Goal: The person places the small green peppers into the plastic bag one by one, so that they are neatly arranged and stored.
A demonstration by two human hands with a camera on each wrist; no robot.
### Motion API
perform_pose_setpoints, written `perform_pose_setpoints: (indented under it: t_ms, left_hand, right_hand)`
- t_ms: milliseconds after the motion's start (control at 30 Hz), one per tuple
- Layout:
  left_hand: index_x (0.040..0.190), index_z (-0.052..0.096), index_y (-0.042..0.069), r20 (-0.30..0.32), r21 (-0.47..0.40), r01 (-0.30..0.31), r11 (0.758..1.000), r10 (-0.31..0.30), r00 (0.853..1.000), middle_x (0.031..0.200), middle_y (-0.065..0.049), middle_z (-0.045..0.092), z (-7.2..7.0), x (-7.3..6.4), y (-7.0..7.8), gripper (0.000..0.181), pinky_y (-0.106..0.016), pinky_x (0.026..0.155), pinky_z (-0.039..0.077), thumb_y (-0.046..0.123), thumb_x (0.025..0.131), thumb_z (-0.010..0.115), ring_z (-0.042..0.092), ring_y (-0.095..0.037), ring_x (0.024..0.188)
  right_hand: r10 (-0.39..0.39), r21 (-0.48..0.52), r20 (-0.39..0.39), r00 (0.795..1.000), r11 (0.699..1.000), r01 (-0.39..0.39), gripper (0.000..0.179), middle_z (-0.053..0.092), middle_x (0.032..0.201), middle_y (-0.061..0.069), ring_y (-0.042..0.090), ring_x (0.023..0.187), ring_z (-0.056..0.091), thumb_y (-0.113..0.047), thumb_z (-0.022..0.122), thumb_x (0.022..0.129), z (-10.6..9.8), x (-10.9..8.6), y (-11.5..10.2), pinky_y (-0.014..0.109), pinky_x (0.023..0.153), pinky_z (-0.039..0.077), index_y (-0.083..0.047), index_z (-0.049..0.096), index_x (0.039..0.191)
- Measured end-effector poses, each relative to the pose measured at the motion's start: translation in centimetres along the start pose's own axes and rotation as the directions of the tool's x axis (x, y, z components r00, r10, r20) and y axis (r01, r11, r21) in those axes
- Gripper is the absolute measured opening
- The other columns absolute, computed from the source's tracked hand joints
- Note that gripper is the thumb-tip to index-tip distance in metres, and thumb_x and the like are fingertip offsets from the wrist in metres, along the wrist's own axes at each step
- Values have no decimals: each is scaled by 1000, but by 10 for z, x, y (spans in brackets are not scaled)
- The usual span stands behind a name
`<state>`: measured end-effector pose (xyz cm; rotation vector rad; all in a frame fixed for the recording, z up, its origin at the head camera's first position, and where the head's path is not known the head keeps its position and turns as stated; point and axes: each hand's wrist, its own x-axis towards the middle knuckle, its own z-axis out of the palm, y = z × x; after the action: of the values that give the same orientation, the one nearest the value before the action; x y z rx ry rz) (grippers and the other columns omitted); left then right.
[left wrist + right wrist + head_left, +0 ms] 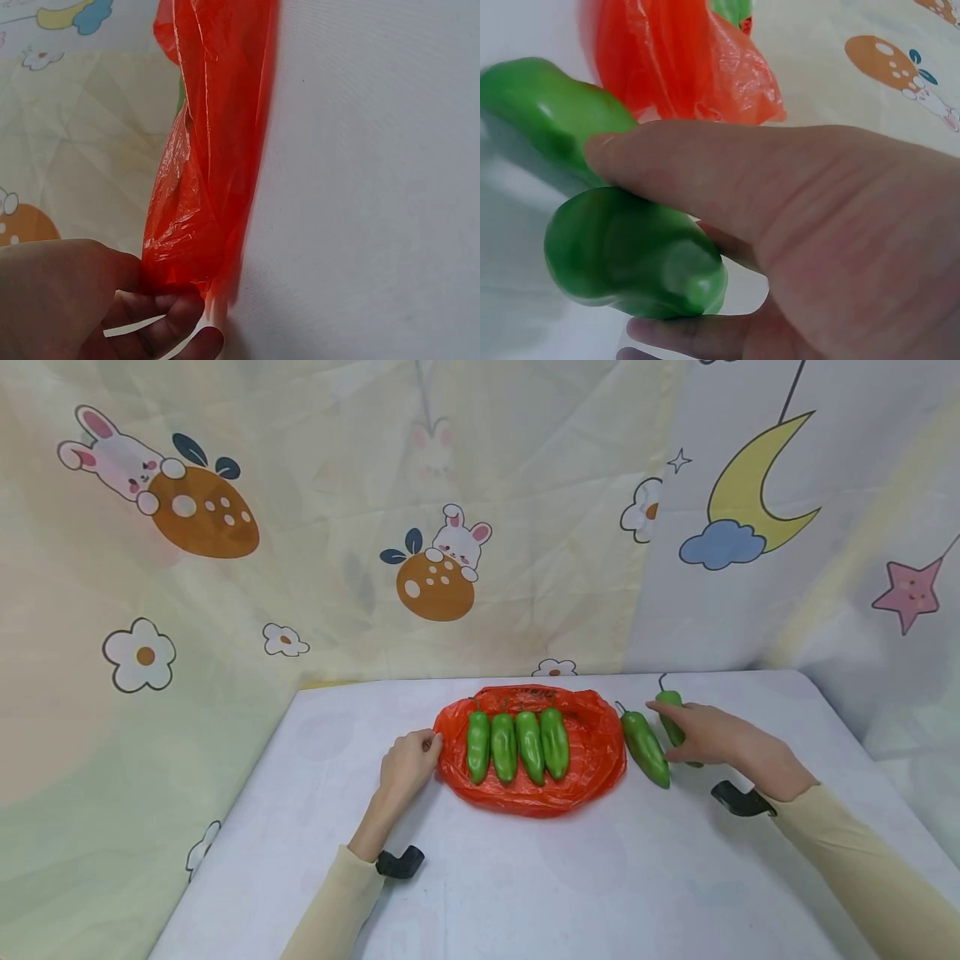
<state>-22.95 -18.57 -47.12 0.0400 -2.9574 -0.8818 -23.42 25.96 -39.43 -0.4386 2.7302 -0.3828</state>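
Note:
A red plastic bag (596, 760) lies spread on the table with its edge rolled up like a bowl. Several green peppers (504, 748) stand side by side in it, stems toward the back. At the bag's left edge my left hand (407, 764) pinches the plastic between thumb and fingers. Right of the bag, my right hand (712, 735) reaches around a green pepper (630, 255), thumb along one side and fingers along the other. Another green pepper (646, 750) lies between that hand and the bag, close by the thumb in the right wrist view.
The white table (525, 885) reaches back to a printed cloth (525, 568) with rabbits, flowers and a moon, which hangs behind and at the sides. A dark band (401, 862) sits at the left wrist and another (738, 799) at the right.

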Motion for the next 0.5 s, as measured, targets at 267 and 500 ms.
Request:
perform_pose_setpoints:
  t_ms: [267, 500]
  left_hand:
    - [77, 65, 15, -6, 1, -11, 1000, 11, 1000, 58, 1, 53, 0, 0, -1, 32, -26, 48, 34, 30, 101, 52, 48, -15, 54]
    - [79, 67, 15, -1, -5, -10, 1000, 10, 1000, 58, 1, 54, 1, 1, 0, 31, -26, 48, 34, 30, 101, 52, 48, -15, 53]
  right_hand:
    - [-61, 59, -5, 998, 996, 61, 84, 57, 119, 23, 32, 99, 54, -25, 80, 84, 0, 1, -11, 41, 73, 55, -5, 35, 152]
    - [-67, 94, -23, 998, 993, 68, 84, 54, 129, 27, 36, 105, 55, -24, 78, 85, -2, 2, -24, 41, 71, 59, -9, 33, 154]
